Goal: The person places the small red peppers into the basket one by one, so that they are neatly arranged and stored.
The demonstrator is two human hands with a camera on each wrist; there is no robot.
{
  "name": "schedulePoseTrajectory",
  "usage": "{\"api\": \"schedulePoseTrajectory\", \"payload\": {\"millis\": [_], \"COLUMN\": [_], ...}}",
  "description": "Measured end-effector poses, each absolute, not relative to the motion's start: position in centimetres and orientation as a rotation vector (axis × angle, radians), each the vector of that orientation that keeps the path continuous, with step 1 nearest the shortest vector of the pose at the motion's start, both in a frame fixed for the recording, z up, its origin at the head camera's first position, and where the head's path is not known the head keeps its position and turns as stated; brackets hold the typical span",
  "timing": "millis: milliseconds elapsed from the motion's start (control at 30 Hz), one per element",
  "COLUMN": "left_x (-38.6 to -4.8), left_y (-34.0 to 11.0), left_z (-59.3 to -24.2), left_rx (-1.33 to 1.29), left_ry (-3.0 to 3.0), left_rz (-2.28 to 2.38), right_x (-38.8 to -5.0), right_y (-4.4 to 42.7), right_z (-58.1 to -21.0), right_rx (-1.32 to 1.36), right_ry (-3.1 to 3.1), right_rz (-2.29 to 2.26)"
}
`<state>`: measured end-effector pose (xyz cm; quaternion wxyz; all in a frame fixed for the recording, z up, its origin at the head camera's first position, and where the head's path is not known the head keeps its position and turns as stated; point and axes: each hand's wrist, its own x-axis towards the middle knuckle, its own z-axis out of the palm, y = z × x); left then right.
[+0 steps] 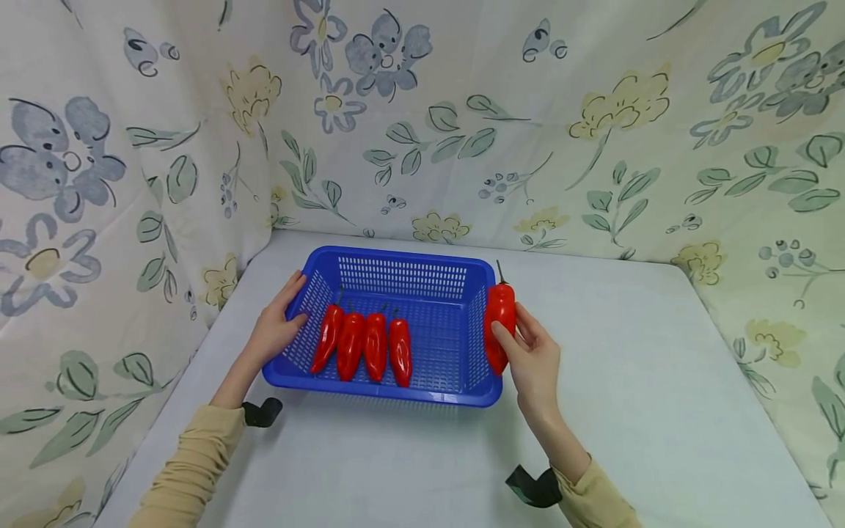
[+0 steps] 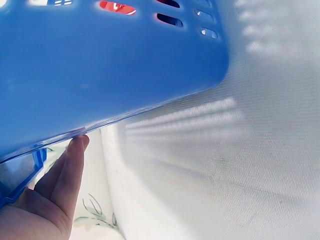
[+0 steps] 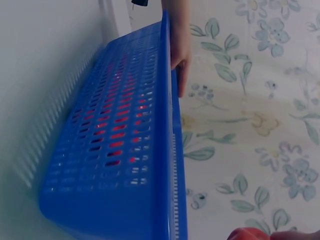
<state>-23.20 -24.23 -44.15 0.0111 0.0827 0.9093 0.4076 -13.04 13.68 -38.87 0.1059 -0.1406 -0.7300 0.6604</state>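
A blue plastic basket (image 1: 436, 345) with slotted walls stands on the white table. Several glossy red peppers (image 1: 351, 345) with thin dark stems lie side by side in its left half. My left hand (image 1: 280, 323) holds the basket's left rim, the thumb on the inner side; in the left wrist view its fingers (image 2: 70, 172) touch the rim. Over the right rim, my right hand (image 1: 536, 359) pinches another red pepper (image 1: 499, 312), stem up, the thumb across its front. Only a bit of that pepper (image 3: 247, 234) shows in the right wrist view.
The white table (image 1: 647, 381) extends around the basket. Floral cloth (image 1: 462, 147) hangs behind it and along the sides. A dark strap (image 1: 262, 413) sticks out at the left wrist, and another strap (image 1: 535, 488) at the right.
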Motion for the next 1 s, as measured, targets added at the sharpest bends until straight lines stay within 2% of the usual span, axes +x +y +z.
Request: {"api": "schedulePoseTrajectory", "payload": {"millis": [1000], "left_x": [-23.3], "left_y": [-24.2], "left_z": [-44.2], "left_rx": [0.256], "left_ry": [2.837], "left_rz": [1.268], "right_x": [-15.1], "right_y": [7.8], "right_z": [-41.0], "right_rx": [-0.38], "right_ry": [-2.165], "right_rz": [2.076]}}
